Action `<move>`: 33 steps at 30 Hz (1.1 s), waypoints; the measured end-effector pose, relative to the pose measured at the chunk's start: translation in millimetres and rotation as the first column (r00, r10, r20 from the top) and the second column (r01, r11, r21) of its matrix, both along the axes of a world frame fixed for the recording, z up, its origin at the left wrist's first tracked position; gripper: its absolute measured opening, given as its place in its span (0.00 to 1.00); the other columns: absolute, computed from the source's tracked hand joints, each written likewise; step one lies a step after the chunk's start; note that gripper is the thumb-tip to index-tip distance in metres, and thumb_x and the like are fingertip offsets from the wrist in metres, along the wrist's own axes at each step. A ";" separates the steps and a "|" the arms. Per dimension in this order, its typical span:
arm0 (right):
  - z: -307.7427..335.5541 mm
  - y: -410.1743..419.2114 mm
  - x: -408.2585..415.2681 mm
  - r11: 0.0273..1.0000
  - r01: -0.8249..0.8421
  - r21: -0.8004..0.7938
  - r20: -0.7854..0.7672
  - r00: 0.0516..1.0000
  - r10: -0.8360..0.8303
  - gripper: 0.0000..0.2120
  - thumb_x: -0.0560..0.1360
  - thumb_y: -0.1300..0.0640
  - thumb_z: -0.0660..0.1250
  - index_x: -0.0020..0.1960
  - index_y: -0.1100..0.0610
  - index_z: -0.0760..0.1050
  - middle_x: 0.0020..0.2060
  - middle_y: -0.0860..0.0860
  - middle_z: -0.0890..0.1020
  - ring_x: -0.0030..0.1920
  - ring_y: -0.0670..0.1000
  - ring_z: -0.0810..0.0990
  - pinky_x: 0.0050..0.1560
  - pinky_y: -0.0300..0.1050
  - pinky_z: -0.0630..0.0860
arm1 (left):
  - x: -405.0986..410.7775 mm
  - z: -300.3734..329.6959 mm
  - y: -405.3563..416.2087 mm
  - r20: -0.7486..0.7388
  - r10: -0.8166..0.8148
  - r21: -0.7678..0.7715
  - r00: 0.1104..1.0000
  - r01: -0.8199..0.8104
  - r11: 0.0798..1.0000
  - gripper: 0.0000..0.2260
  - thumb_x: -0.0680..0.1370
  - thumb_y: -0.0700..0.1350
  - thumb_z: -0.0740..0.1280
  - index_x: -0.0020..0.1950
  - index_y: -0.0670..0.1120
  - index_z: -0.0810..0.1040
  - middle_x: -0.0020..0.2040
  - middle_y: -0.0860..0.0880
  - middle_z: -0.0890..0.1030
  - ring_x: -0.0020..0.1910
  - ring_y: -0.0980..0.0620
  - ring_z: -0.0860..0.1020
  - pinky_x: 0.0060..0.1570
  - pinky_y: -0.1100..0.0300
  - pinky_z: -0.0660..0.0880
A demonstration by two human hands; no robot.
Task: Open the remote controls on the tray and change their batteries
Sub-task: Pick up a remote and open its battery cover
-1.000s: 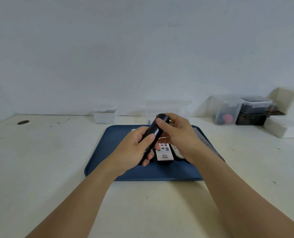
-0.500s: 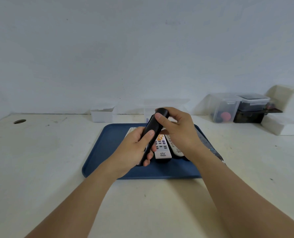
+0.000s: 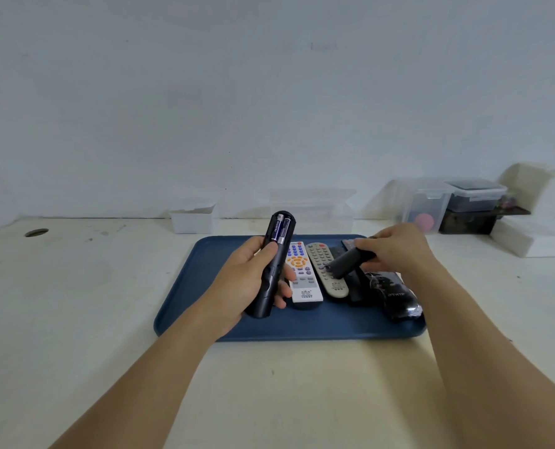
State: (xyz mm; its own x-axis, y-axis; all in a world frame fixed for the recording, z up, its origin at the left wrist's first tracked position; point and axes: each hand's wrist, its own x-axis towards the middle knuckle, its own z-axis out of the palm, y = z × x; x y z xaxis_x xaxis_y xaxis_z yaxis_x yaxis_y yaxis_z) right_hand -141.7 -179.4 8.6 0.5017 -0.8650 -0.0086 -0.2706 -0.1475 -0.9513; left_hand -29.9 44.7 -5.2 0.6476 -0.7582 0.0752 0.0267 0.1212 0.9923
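Note:
My left hand grips a black remote held upright above the blue tray. Its battery bay is uncovered at the top, showing two batteries. My right hand holds the black battery cover low over the tray's right half. On the tray lie a white remote with coloured buttons, a grey remote, and dark remotes partly hidden under my right hand.
A small white box and a clear plastic box stand behind the tray. Clear lidded containers, a dark box and white boxes fill the back right. A round hole is in the table's far left.
The battery cover has come off the black remote. My right hand carried it away to the right and down over the tray. My left hand still holds the remote.

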 end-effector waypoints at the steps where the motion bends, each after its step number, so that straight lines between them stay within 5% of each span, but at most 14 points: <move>1: -0.5 -0.8 -0.5 0.997 0.008 -0.081 -0.072 0.997 -0.014 0.14 0.69 0.57 0.79 0.42 0.67 0.81 0.39 0.63 0.84 0.34 0.59 0.85 0.33 0.47 0.84 | -0.4 0.2 0.1 -0.002 -0.015 -0.002 1.000 0.015 1.000 0.08 0.86 0.44 0.58 0.58 0.43 0.75 0.39 0.39 0.83 0.30 0.45 0.78 0.27 0.55 0.77; 4: -0.4 0.5 -4.9 0.909 0.005 -0.416 -0.368 0.913 -0.174 0.18 0.68 0.48 0.78 0.43 0.64 0.83 0.37 0.57 0.84 0.38 0.59 0.83 0.45 0.52 0.82 | -2.5 0.9 1.0 0.007 -0.047 0.004 0.999 0.047 0.999 0.07 0.85 0.44 0.59 0.58 0.43 0.74 0.44 0.36 0.84 0.32 0.44 0.80 0.30 0.54 0.78; 7: 11.4 14.3 -5.1 0.794 0.043 -0.606 -0.184 0.964 -0.193 0.13 0.70 0.52 0.76 0.50 0.58 0.80 0.45 0.50 0.82 0.44 0.51 0.78 0.49 0.37 0.74 | -3.6 0.4 0.8 0.049 -0.049 0.011 0.998 0.049 0.999 0.07 0.85 0.45 0.59 0.57 0.43 0.74 0.45 0.36 0.84 0.33 0.43 0.80 0.31 0.53 0.78; 8: 16.8 25.2 -2.9 0.787 0.060 -0.614 -0.024 0.995 -0.094 0.10 0.71 0.55 0.75 0.49 0.56 0.79 0.44 0.49 0.83 0.43 0.49 0.78 0.47 0.30 0.73 | -4.2 0.1 0.7 0.084 -0.039 0.017 0.996 0.038 0.999 0.07 0.85 0.46 0.59 0.57 0.43 0.73 0.45 0.36 0.84 0.33 0.43 0.80 0.31 0.53 0.78; 10: 25.4 56.9 4.9 0.802 0.025 -0.597 0.250 0.956 0.156 0.08 0.72 0.60 0.75 0.45 0.56 0.76 0.40 0.47 0.83 0.40 0.46 0.81 0.41 0.33 0.77 | -5.2 -0.4 -0.5 0.181 0.008 0.023 0.984 -0.012 1.000 0.09 0.85 0.47 0.60 0.55 0.42 0.72 0.42 0.38 0.84 0.31 0.44 0.79 0.29 0.54 0.78; 12: 24.9 87.8 13.4 0.786 -0.025 -0.618 0.345 0.889 0.300 0.08 0.72 0.62 0.75 0.44 0.56 0.75 0.39 0.46 0.83 0.39 0.45 0.82 0.38 0.37 0.78 | -7.0 -1.3 -1.1 0.261 0.080 0.012 0.962 -0.086 0.996 0.10 0.85 0.48 0.60 0.53 0.40 0.70 0.37 0.42 0.83 0.29 0.44 0.77 0.27 0.54 0.76; 18: 5.8 112.8 25.5 0.744 -0.026 -0.667 0.324 0.890 0.322 0.07 0.74 0.61 0.73 0.45 0.53 0.75 0.39 0.43 0.81 0.42 0.42 0.81 0.39 0.31 0.75 | -13.5 -1.6 -2.0 0.316 0.147 0.000 0.937 -0.155 0.988 0.12 0.85 0.47 0.61 0.51 0.39 0.68 0.36 0.39 0.82 0.28 0.41 0.78 0.28 0.51 0.77; 24: -3.0 117.8 29.8 0.678 0.004 -0.735 0.275 0.916 0.293 0.03 0.78 0.60 0.69 0.46 0.55 0.75 0.40 0.45 0.81 0.41 0.48 0.80 0.43 0.48 0.77 | -17.4 -6.3 -5.6 0.389 0.182 0.024 0.903 -0.208 0.978 0.14 0.84 0.51 0.61 0.48 0.42 0.65 0.35 0.43 0.82 0.28 0.38 0.80 0.30 0.39 0.78; 29: -9.5 119.1 37.4 0.651 0.022 -0.759 0.278 0.914 0.294 0.03 0.79 0.61 0.68 0.47 0.54 0.76 0.41 0.47 0.82 0.45 0.49 0.82 0.45 0.50 0.78 | -18.1 -5.7 -5.1 0.446 0.298 -0.037 0.844 -0.316 0.948 0.12 0.84 0.47 0.61 0.44 0.44 0.65 0.30 0.44 0.81 0.24 0.43 0.78 0.22 0.54 0.74; 33: -11.4 122.1 36.6 0.754 0.038 -0.655 0.386 0.875 0.292 0.05 0.78 0.61 0.70 0.46 0.51 0.78 0.44 0.45 0.84 0.46 0.46 0.83 0.47 0.48 0.79 | -17.4 -1.6 -4.9 0.464 0.309 -0.064 0.830 -0.317 0.946 0.12 0.85 0.46 0.60 0.43 0.45 0.64 0.29 0.43 0.80 0.22 0.44 0.77 0.21 0.58 0.71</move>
State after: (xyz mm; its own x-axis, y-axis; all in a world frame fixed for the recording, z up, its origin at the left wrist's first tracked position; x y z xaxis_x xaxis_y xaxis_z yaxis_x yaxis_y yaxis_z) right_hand -105.1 -57.2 -2.8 0.4106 -0.5112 0.7550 0.2165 -0.7497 -0.6254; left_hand -47.3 39.7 -6.8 0.7434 -0.5241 0.4154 -0.4719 0.0291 0.8812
